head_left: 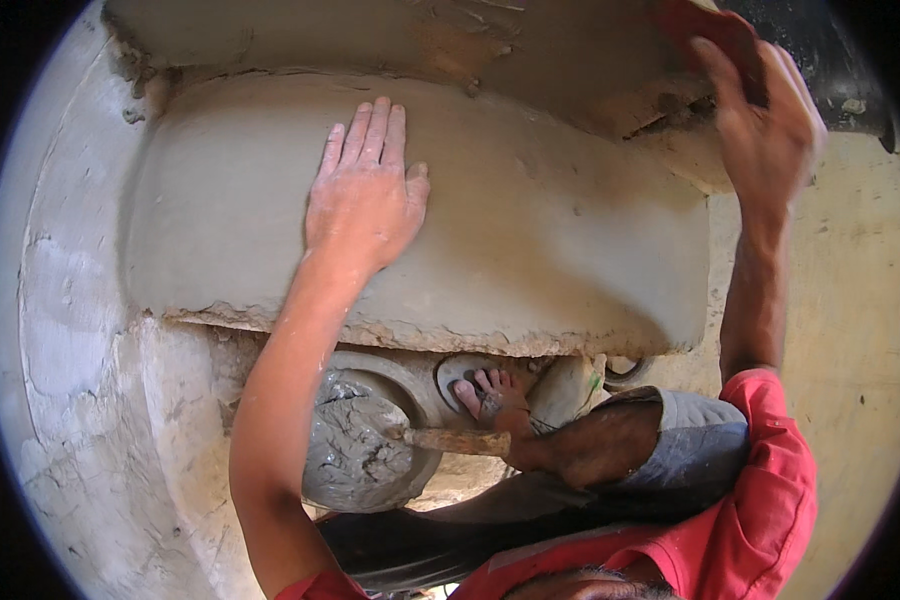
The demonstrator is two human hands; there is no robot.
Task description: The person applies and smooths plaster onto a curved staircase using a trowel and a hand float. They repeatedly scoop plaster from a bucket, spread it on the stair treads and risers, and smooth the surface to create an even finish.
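Observation:
My left hand (367,205) lies flat on a smooth grey slab of damp cement (490,200), fingers stretched out and holding nothing. At the upper right, my raised right hand (770,135) is closed around a dark red piece (720,40), partly hidden by my fingers and slightly blurred; I cannot make out whether it is a float or a pad. Below the slab's rough front edge stands a round bucket (422,470) of wet grey cement (355,450). A tool with a wooden handle (455,441) sticks out of the mix; its head is buried.
A rough plastered wall (70,350) runs down the left side. Behind the slab rises another cement face (370,35). A black object (820,70) sits at the upper right, beyond my right hand. A bare foot (495,395) rests below the slab, beside the bucket.

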